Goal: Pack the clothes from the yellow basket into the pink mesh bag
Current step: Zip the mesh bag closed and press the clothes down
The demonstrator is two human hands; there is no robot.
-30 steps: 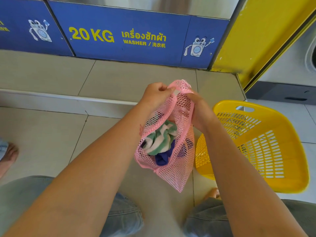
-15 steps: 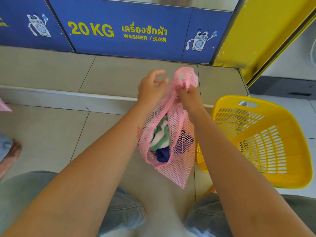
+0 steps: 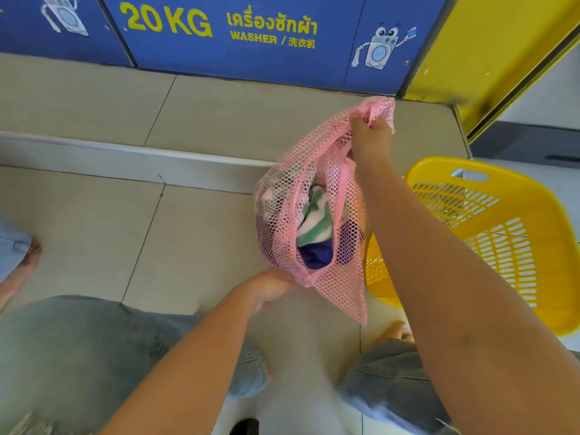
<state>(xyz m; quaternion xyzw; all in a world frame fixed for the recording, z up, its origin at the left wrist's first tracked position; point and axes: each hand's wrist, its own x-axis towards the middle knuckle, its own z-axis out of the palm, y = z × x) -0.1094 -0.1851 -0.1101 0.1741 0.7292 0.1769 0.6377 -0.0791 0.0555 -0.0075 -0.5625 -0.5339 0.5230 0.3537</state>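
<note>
The pink mesh bag hangs in the air, held by its bunched top in my right hand. Through its open slit I see a green-and-white striped cloth and a dark blue cloth. My left hand is low, against the bag's bottom left corner; its fingers are hidden behind the mesh. The yellow basket stands tilted on the floor just right of the bag, and no clothes show in the part I can see. My right forearm covers the basket's left side.
A raised tiled step runs in front of the blue washer panel. A yellow panel stands at the right. Another person's foot is at the left edge. My knees in jeans fill the foreground.
My left hand let go of the bag's top and dropped to its bottom corner. My right hand kept the top and lifted it up and to the right.
</note>
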